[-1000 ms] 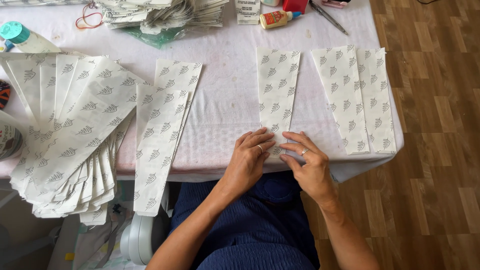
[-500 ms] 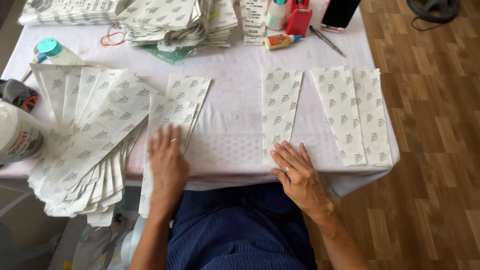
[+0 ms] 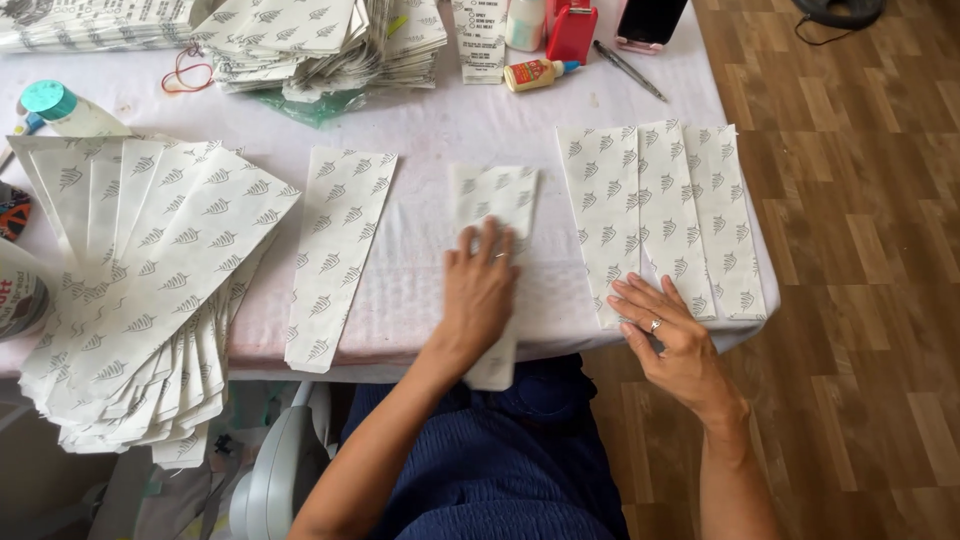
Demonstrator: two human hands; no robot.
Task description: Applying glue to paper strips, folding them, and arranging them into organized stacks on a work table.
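White cloth covers the table [image 3: 420, 120], with wooden flooring showing to the right of it, and printed paper pieces lie spread over most of the surface. The left hand [image 3: 480, 290] lies flat, palm down, fingers stretched out and a little apart, pressing on a folded paper strip [image 3: 495, 200] in the middle of the table; it grips nothing, only bears down, and the strip's near end hangs off the table edge over the lap. The right hand [image 3: 665, 335] rests with open, slightly spread fingers on the near corner of a row of three finished strips [image 3: 665, 210] laid side by side at the right; it too holds nothing. Further left lies a single strip [image 3: 335, 255], and beyond it a fanned stack of strips [image 3: 150, 300] overhanging the front edge. A glue bottle [image 3: 538, 72], a pen [image 3: 630, 70] and more paper piles [image 3: 320, 40] sit at the far side. As a judgement: the overhanging strip could slide toward the lap if the left palm lifts or pushes unevenly, which would skew the fold; the fanned stack looks likely to slip off if the cloth is tugged. Both forearms reach forward from the body, wrists low.
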